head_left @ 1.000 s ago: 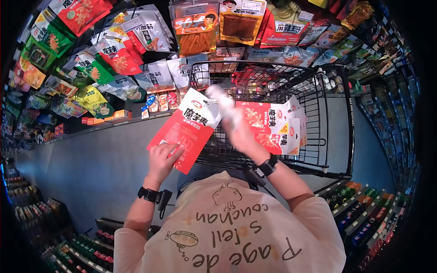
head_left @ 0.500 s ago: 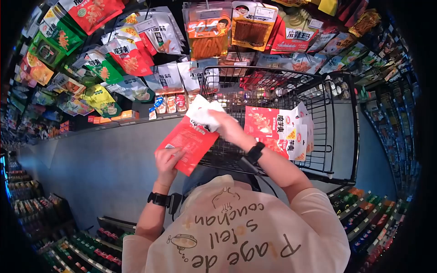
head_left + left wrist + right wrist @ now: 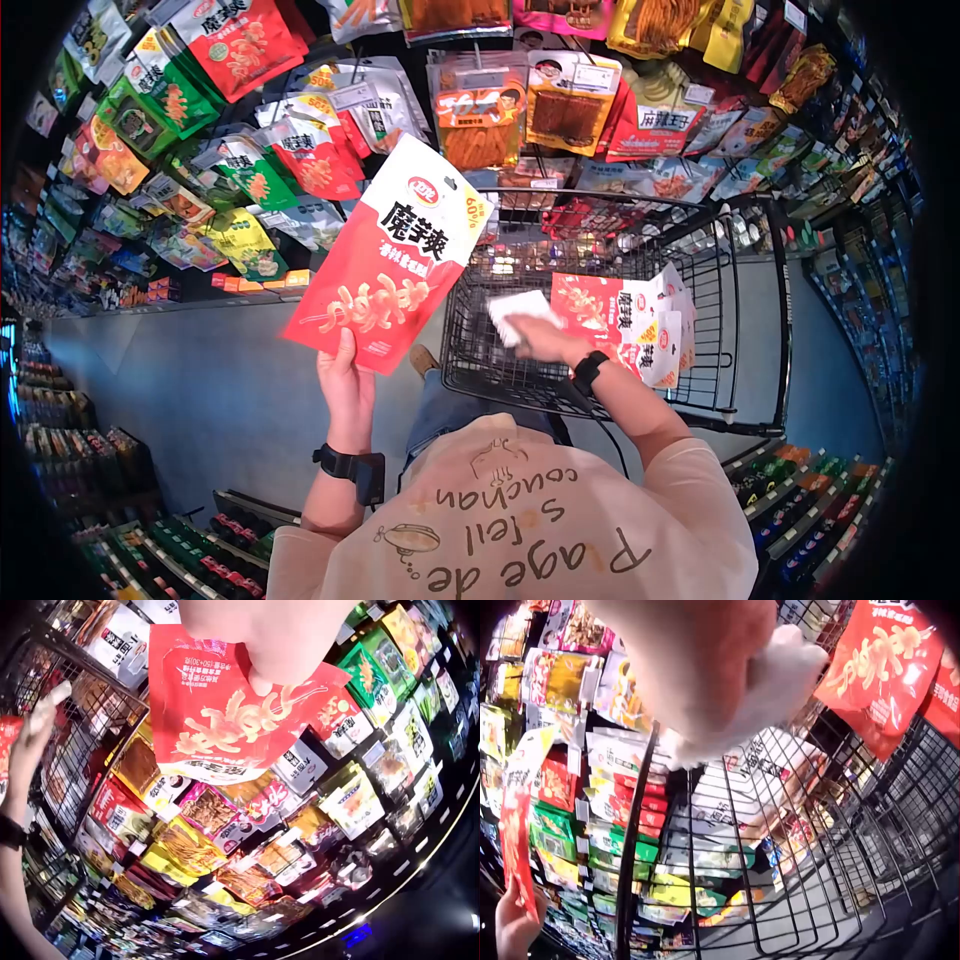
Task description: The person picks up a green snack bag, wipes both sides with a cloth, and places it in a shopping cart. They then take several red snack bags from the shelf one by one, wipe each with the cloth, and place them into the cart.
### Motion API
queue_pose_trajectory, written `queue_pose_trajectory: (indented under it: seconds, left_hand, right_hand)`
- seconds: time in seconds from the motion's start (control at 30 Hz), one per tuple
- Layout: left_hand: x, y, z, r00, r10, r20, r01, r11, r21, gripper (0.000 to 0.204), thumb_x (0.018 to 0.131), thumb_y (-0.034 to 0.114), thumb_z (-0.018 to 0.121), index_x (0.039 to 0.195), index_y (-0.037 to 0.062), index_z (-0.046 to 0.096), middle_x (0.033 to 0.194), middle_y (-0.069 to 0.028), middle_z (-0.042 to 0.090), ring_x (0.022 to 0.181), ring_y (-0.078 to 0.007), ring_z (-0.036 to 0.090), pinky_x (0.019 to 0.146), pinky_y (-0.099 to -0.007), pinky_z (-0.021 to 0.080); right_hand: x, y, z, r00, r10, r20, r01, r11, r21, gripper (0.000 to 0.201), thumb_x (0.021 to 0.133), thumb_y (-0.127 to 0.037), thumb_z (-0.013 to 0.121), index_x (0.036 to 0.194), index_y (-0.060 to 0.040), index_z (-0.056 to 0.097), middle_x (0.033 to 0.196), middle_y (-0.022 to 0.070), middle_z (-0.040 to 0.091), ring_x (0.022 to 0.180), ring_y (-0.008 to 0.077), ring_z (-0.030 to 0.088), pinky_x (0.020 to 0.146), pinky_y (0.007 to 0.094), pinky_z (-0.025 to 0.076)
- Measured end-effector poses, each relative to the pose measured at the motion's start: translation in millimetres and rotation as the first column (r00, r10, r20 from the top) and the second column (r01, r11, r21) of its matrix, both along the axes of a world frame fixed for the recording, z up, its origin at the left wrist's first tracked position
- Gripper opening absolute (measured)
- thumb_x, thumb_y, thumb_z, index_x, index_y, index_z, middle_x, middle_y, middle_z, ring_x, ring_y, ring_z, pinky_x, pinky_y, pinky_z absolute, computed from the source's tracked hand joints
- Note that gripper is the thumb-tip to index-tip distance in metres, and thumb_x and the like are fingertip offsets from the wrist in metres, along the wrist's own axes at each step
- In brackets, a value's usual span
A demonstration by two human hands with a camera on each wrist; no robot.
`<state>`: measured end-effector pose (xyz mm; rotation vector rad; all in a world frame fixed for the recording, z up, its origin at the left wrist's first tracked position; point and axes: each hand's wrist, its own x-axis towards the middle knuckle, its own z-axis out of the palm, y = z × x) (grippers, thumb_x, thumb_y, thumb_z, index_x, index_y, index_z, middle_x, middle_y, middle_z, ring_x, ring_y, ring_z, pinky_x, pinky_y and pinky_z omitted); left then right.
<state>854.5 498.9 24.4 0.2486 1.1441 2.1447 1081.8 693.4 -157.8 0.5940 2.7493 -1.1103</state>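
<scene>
In the head view my left hand (image 3: 347,395) pinches the lower edge of a red and white snack bag (image 3: 385,262), thumb on the printed front. The bag tilts, its white top with the hang hole pointing up and right. My right hand (image 3: 548,340) grips a crumpled white cloth (image 3: 515,312) over the left part of the shopping cart (image 3: 455,375), apart from the bag. In the right wrist view the cloth (image 3: 784,682) bunches under the fingers. Matching red and white bags (image 3: 590,300) lie in the cart, just right of that hand.
Beyond the cart, a display rack carries hanging snack pouches (image 3: 480,110) in several rows. Shelves of bottles (image 3: 800,500) stand behind the person at the lower right, with more at the lower left. Grey floor (image 3: 220,370) stretches left of the cart.
The held bag has turned from its text-covered back to its pictured front and risen. My right hand, earlier with the cloth against the bag's white top, has moved right and down over the cart.
</scene>
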Motion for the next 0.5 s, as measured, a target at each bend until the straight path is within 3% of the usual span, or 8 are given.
queue_pose_trajectory:
  seconds: [0.03, 0.1, 0.17, 0.3, 0.37, 0.43, 0.47, 0.5]
  left_hand:
    - [0, 1, 3, 1.0, 0.007, -0.013, -0.007, 1.0, 0.008, 0.034, 0.091, 0.007, 0.048, 0.123, 0.0029, 0.043, 0.122, -0.0108, 0.051, 0.109, -0.0214, 0.053, 0.093, -0.0361, 0.045]
    - [-2, 3, 9, 0.992, -0.02, 0.126, 0.013, 0.998, 0.062, 0.036, 0.091, 0.008, 0.046, 0.126, 0.0042, 0.04, 0.125, -0.0121, 0.048, 0.112, -0.0233, 0.051, 0.094, -0.0385, 0.044]
    - [-8, 3, 9, 0.989, -0.029, 0.146, 0.016, 0.996, 0.089, 0.038, 0.092, 0.01, 0.046, 0.129, 0.0064, 0.036, 0.128, -0.0119, 0.046, 0.115, -0.025, 0.048, 0.097, -0.0419, 0.042]
    - [-18, 17, 12, 0.966, -0.101, 0.237, 0.05, 0.976, 0.211, 0.042, 0.092, 0.017, 0.046, 0.131, 0.0077, 0.034, 0.133, -0.0102, 0.042, 0.12, -0.0256, 0.043, 0.101, -0.0457, 0.037]
    - [-24, 29, 21, 0.902, -0.193, 0.386, 0.121, 0.972, 0.202, 0.044, 0.09, 0.014, 0.05, 0.131, 0.009, 0.035, 0.129, -0.01, 0.045, 0.118, -0.0247, 0.045, 0.1, -0.0437, 0.037]
    - [-31, 47, 20, 0.911, -0.255, 0.324, 0.167, 0.947, 0.276, 0.045, 0.089, 0.015, 0.052, 0.131, 0.0083, 0.035, 0.129, -0.0098, 0.046, 0.118, -0.0245, 0.045, 0.1, -0.0433, 0.037]
    - [-39, 53, 20, 0.91, -0.314, 0.271, 0.215, 0.916, 0.34, 0.047, 0.089, 0.016, 0.053, 0.131, 0.0076, 0.035, 0.129, -0.0097, 0.046, 0.117, -0.0242, 0.046, 0.1, -0.0429, 0.037]
    - [-50, 57, 21, 0.907, -0.325, 0.268, 0.227, 0.913, 0.34, 0.047, 0.089, 0.016, 0.053, 0.131, 0.0076, 0.035, 0.129, -0.0097, 0.046, 0.117, -0.0242, 0.046, 0.1, -0.0429, 0.037]
  right_hand:
    - [-3, -5, 4, 0.996, 0.08, -0.026, -0.081, 0.996, -0.028, 0.069, 0.071, -0.024, 0.069, 0.128, -0.0015, 0.038, 0.127, 0.0217, 0.044, 0.119, 0.0341, 0.042, 0.1, 0.0379, 0.034]
    - [-18, -6, 25, 0.996, -0.062, -0.068, 0.054, 0.992, -0.11, 0.065, 0.073, -0.023, 0.068, 0.127, -0.0006, 0.039, 0.124, 0.0218, 0.046, 0.117, 0.0345, 0.044, 0.099, 0.0378, 0.035]
    - [-37, -4, 65, 0.916, -0.287, -0.281, 0.203, 0.934, -0.293, 0.053, 0.083, -0.021, 0.061, 0.126, 0.0003, 0.038, 0.122, 0.0208, 0.048, 0.115, 0.0301, 0.047, 0.095, 0.0351, 0.039]
    - [-88, -15, 157, 0.691, -0.495, -0.526, 0.014, 0.737, -0.676, 0.053, 0.092, -0.018, 0.05, 0.134, -0.0023, 0.022, 0.127, 0.019, 0.044, 0.119, 0.0249, 0.044, 0.098, 0.0345, 0.035]
    - [-115, -32, 184, 0.643, -0.516, -0.566, -0.1, 0.677, -0.73, 0.065, 0.091, -0.013, 0.051, 0.139, -0.0041, 0.009, 0.131, 0.0173, 0.039, 0.124, 0.0225, 0.038, 0.101, 0.0341, 0.031]
    - [-143, -51, 210, 0.577, -0.509, -0.639, -0.026, 0.77, -0.637, 0.067, 0.09, -0.009, 0.051, 0.139, -0.0032, 0.006, 0.131, 0.015, 0.038, 0.123, 0.0193, 0.037, 0.101, 0.0338, 0.03]
    - [-158, -57, 221, 0.502, -0.634, -0.588, -0.027, 0.668, -0.744, 0.065, 0.089, -0.005, 0.051, 0.139, -0.0016, 0.008, 0.132, 0.0137, 0.037, 0.121, 0.0169, 0.037, 0.101, 0.0332, 0.03]
    - [-170, -55, 221, 0.493, -0.64, -0.59, -0.021, 0.669, -0.743, 0.065, 0.089, -0.005, 0.051, 0.139, -0.0016, 0.008, 0.132, 0.0137, 0.037, 0.121, 0.0169, 0.037, 0.101, 0.0332, 0.03]
